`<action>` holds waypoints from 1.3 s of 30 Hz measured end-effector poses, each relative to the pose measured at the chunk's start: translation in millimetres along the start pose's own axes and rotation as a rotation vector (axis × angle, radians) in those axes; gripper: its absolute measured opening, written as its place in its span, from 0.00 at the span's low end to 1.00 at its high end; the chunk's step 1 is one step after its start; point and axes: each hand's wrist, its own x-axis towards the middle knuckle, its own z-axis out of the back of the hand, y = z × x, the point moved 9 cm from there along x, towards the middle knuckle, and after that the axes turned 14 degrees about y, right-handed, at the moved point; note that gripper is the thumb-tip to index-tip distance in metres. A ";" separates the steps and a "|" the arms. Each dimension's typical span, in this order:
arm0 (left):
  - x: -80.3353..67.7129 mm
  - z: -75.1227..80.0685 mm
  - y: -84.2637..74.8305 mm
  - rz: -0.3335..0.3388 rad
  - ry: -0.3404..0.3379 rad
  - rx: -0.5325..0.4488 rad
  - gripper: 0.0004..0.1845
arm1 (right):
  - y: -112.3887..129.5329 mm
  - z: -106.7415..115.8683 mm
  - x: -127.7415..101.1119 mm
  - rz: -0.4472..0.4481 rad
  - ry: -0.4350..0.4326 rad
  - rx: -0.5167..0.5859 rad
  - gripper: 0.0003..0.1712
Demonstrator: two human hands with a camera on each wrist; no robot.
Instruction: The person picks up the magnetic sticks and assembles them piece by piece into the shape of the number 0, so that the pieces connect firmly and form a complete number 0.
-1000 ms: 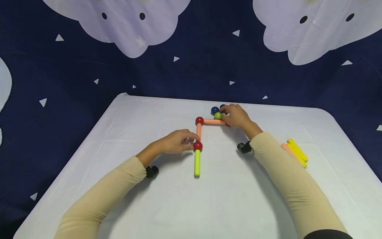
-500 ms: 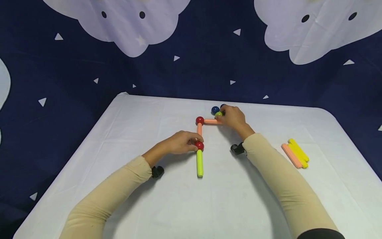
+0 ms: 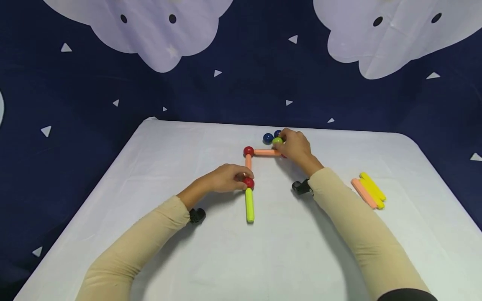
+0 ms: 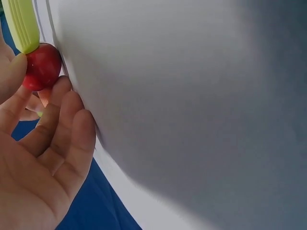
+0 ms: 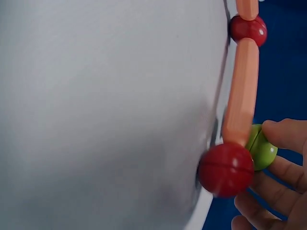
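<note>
My left hand pinches the nearer red ball; in the left wrist view its thumb lies where that ball meets a lime-green rod. An orange rod runs back from this ball to a second red ball. From there another orange rod leads right to a third red ball, partly hidden in the head view. Just behind that rod, my right hand holds a lime-green ball between thumb and fingers. Two dark blue balls sit beside it.
On the right of the white table lie a loose orange rod and two yellow rods, side by side. A dark blue cloth with clouds hangs behind the table's far edge.
My right hand has closed its fingers on the lime-green ball and shifted it slightly right, away from the left blue ball. My left hand has moved in from beside the nearer red ball onto it.
</note>
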 end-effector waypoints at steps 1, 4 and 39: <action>-0.8 0.6 1.0 -0.001 -0.003 -0.004 0.17 | 0.9 2.4 -2.3 0.009 -0.008 0.005 0.25; -3.0 2.5 3.8 -0.002 -0.013 -0.009 0.17 | 5.4 8.9 -11.3 0.051 -0.022 0.012 0.23; 12.3 10.0 4.2 0.003 0.004 -0.012 0.16 | 35.1 -64.3 -160.6 0.547 0.350 0.052 0.18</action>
